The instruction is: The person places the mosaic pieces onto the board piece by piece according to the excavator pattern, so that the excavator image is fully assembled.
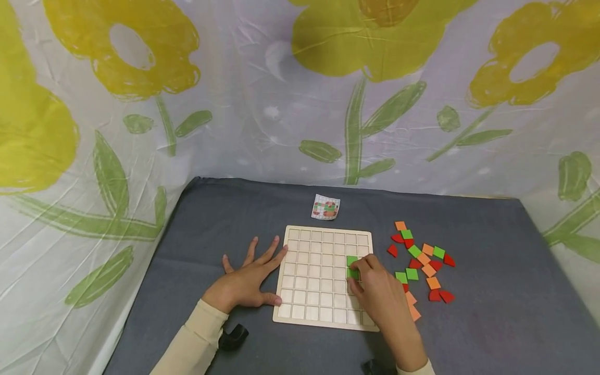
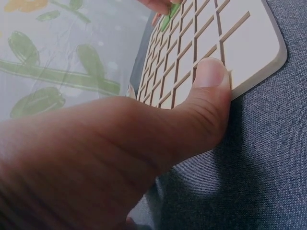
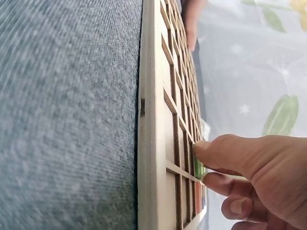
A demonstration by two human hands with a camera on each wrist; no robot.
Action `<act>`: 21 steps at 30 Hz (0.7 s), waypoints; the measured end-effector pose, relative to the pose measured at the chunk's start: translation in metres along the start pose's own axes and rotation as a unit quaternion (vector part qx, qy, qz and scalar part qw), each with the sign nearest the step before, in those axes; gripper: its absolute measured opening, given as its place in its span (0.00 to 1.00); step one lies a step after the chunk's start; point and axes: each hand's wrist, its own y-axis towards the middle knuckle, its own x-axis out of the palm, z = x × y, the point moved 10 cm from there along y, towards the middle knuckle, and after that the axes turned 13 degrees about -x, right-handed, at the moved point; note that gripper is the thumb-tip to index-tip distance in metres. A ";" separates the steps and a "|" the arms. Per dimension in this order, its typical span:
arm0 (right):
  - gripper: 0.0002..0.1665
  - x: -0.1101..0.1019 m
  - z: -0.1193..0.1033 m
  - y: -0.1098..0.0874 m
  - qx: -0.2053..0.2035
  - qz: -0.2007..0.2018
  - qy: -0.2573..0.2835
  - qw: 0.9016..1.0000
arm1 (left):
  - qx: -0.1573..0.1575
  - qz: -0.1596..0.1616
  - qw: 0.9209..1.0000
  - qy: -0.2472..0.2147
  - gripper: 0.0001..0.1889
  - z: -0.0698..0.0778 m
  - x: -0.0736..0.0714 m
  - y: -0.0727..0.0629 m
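A pale wooden grid board [image 1: 304, 284] lies on the dark cloth. My left hand [image 1: 248, 281] rests at its left side with fingers spread; in the left wrist view the thumb [image 2: 211, 76] presses on the board's rim. Over the right part of the grid, my right hand [image 1: 382, 291] pinches a green square tile [image 1: 352, 273] at a cell, between thumb and index finger in the right wrist view. Directly above that cell, another green square tile [image 1: 352, 259] sits in the grid. The right hand hides some cells. An orange piece [image 3: 197, 194] shows in the grid beside the fingers.
Loose orange squares [image 1: 428, 249], green squares [image 1: 412, 274] and red curved-edged pieces [image 1: 392, 250] lie scattered right of the board. A small printed picture card [image 1: 325, 207] lies beyond the board's far edge. A flowered curtain [image 1: 253, 135] hangs behind the table.
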 end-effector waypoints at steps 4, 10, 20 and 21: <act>0.13 -0.003 0.004 -0.001 0.005 0.000 0.014 1.000 | 0.002 0.001 1.000 -0.001 0.62 0.001 -0.001 0.000; 0.14 -0.011 0.019 -0.005 0.041 -0.007 0.026 0.999 | 0.003 0.003 1.000 0.000 0.62 0.002 -0.002 -0.001; 0.16 -0.033 0.068 -0.031 0.116 -0.014 0.023 0.993 | 0.001 -0.002 1.000 0.001 0.62 0.002 -0.003 -0.002; 0.16 -0.035 0.073 -0.034 0.125 -0.017 0.020 0.992 | -0.001 -0.002 1.000 0.002 0.62 0.002 -0.003 -0.003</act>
